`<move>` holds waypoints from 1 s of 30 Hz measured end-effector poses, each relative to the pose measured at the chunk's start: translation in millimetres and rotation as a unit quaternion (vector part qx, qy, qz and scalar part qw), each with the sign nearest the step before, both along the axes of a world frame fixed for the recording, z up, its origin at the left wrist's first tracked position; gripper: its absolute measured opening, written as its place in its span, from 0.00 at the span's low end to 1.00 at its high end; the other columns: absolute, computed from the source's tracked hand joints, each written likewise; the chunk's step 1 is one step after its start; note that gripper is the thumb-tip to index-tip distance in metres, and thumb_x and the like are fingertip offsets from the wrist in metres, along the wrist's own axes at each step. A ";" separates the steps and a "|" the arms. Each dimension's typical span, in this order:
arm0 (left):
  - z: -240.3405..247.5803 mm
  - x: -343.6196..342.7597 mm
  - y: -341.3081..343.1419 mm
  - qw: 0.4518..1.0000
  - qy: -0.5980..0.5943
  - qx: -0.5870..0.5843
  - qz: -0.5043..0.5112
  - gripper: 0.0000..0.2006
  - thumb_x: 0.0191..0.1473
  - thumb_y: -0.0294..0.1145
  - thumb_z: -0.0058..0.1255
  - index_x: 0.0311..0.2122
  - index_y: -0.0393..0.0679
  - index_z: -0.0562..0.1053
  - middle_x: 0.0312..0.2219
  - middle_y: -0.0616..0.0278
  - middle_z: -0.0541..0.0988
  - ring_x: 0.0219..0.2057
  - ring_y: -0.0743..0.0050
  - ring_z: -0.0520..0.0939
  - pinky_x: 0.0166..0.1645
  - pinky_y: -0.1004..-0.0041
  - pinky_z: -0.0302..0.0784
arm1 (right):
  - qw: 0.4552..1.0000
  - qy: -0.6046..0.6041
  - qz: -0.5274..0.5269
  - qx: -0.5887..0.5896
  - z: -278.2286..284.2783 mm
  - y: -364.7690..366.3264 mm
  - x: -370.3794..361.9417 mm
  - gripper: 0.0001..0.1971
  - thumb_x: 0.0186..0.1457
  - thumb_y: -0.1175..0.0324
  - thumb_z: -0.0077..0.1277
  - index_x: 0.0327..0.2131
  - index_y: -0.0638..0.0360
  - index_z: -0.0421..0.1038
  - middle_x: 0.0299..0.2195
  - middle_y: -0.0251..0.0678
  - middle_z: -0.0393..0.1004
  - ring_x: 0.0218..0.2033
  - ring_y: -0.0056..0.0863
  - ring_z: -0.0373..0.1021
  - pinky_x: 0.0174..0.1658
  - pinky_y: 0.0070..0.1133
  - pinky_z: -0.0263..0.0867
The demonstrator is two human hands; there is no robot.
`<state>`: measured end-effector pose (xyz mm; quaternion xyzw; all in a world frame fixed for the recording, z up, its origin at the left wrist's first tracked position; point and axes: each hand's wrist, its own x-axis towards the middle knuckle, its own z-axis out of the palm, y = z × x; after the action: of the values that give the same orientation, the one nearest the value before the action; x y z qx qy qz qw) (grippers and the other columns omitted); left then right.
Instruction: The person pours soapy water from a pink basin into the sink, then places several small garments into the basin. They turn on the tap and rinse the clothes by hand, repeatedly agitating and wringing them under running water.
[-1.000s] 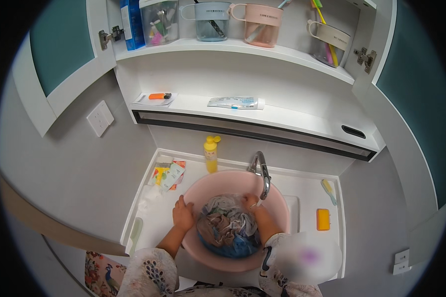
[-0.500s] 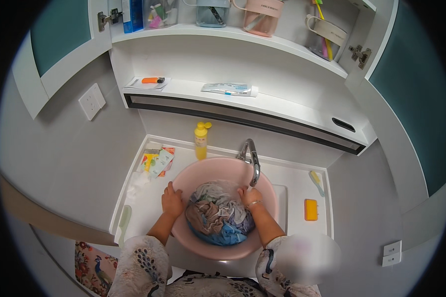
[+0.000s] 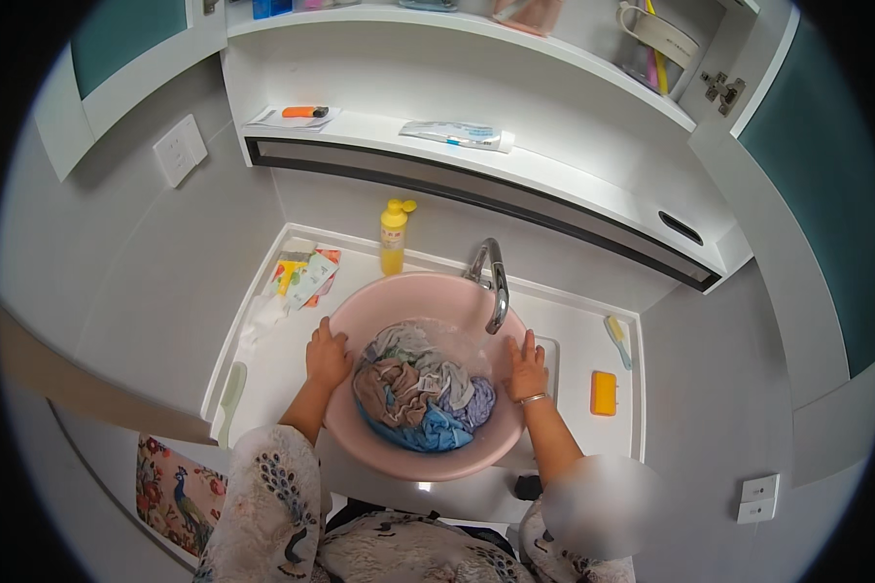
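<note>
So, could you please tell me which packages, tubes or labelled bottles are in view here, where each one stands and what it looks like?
Yellow bottle: upright on the counter behind the pink basin, yellow cap, pale label.
Colourful sachets: loose pile on the counter left of the basin; orange, green and white.
Tube: lying flat on the white shelf above the tap; white and pale blue.
Orange-capped item on a white pack: left end of that shelf.

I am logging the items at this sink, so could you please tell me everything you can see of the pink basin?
The pink basin is round, smooth and plastic-looking, sitting upright in the white sink under the metal tap. It holds a wet heap of clothes in grey, brown, lilac and blue. The left hand and right hand each rest on its rim, on opposite sides.
</note>
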<state>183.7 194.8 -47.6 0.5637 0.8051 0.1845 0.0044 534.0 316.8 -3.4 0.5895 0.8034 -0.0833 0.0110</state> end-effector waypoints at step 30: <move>-1.2 9.5 3.3 0.997 0.013 -0.075 0.030 0.26 0.39 0.35 0.55 0.49 0.51 0.69 0.57 0.41 0.53 0.56 0.46 0.58 0.55 0.58 0.60 | 0.978 0.169 0.075 0.095 -36.0 3.8 29.5 0.31 0.38 0.75 0.55 0.51 0.56 0.61 0.60 0.49 0.43 0.48 0.50 0.59 0.52 0.33 0.60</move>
<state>193.2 198.1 -48.8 0.5401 0.8329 0.1166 0.0305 563.6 320.7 -39.4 0.5036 0.8397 -0.1040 -0.1746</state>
